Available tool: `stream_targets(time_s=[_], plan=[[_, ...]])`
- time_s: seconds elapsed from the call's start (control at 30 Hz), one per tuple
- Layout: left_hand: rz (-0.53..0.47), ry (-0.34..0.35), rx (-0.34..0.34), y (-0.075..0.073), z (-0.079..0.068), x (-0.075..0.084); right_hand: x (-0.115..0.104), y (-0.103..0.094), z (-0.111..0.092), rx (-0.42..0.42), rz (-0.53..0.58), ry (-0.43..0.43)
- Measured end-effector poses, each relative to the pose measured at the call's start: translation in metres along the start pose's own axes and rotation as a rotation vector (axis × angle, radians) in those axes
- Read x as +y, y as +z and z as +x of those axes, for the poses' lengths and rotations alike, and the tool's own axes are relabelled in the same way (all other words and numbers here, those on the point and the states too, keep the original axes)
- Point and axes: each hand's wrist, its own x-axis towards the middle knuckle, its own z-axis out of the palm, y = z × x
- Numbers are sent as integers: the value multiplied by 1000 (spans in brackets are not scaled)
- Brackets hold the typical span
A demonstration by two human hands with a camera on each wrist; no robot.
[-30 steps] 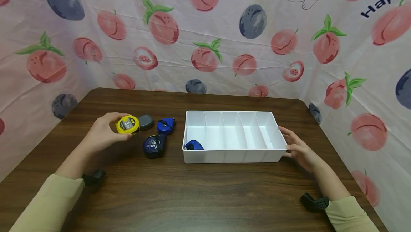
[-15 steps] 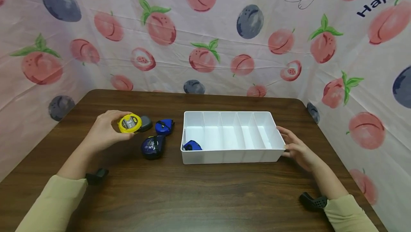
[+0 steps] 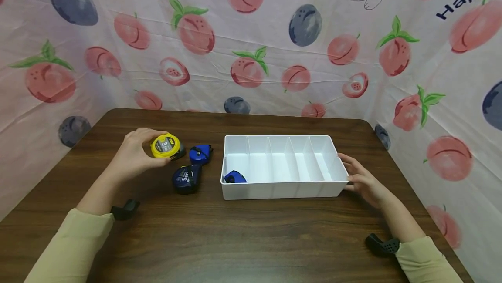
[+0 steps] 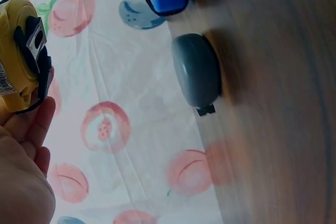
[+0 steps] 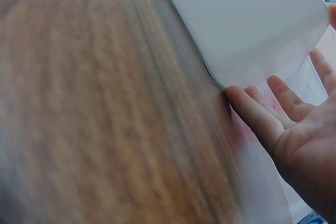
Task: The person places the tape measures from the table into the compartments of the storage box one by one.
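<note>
My left hand (image 3: pixel 135 152) grips a yellow tape measure (image 3: pixel 165 145) between thumb and fingers, its round label facing up. In the left wrist view, the back of that yellow tape measure (image 4: pixel 16 51) shows a black clip. Partly hidden behind it is a grey tape measure (image 3: pixel 182 151). A blue tape measure (image 3: pixel 200 154) and a dark blue 5m tape measure (image 3: pixel 186 179) lie just to the right. My right hand (image 3: pixel 364 183) rests its extended fingertips against the right end of a white divided box (image 3: pixel 280 190). Another blue tape measure (image 3: pixel 235 177) sits in the leftmost compartment.
The brown wooden table (image 3: pixel 251 239) has a rounded far edge. Behind it and along both sides hangs a fruit-printed cloth (image 3: pixel 270 21). Thin white dividers split the box into several narrow compartments.
My left hand has carried the yellow tape measure a little to the right and up in the head view, now overlapping the grey one. The right hand and box stay together at the same place.
</note>
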Motion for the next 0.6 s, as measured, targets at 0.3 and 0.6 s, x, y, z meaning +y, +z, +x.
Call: stream_targets(time_s=[0.3,0.6], plan=[[-23,8,0,3,4,12,0,0,0,2,-5,6],[-29,59,-17,10,7,17,0,-1,0,-1,-6,8]])
